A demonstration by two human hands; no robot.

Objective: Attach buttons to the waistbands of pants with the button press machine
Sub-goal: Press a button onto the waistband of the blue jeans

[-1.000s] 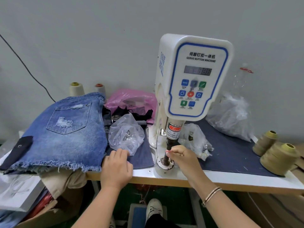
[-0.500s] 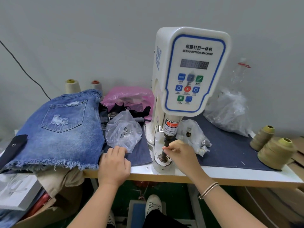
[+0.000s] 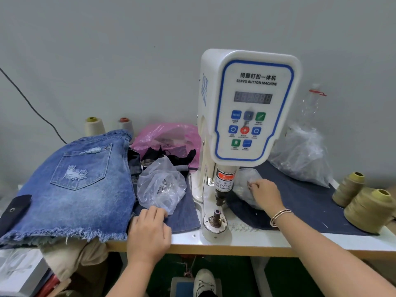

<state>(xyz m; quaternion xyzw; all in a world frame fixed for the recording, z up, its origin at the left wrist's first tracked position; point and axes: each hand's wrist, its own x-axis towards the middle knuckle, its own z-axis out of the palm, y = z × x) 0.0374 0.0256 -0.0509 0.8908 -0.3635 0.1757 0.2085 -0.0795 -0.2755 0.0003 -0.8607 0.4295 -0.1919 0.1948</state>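
Note:
The white servo button machine (image 3: 246, 108) stands mid-table, its upper punch (image 3: 220, 198) raised over the bare lower die post (image 3: 216, 217). Blue denim shorts (image 3: 70, 185) lie at the left, back pocket up. My left hand (image 3: 150, 230) rests with loosely curled fingers on the dark cloth beside the shorts' frayed hem. A clear bag of metal buttons (image 3: 160, 187) sits just beyond it. My right hand (image 3: 265, 194) is right of the punch, fingertips pinched on a small dark piece at a small clear bag (image 3: 242, 179).
A dark denim mat (image 3: 300, 206) covers the table's right side. On it are two olive thread cones (image 3: 368, 211) and a large clear bag (image 3: 300, 159). A pink bag (image 3: 169, 136) and two pale cones (image 3: 93, 125) stand behind. A shoe (image 3: 203, 284) rests on the pedal below.
My right hand left the lower die post and moved back and right to the small clear bag. The left hand stayed put. The camera tilted up a little.

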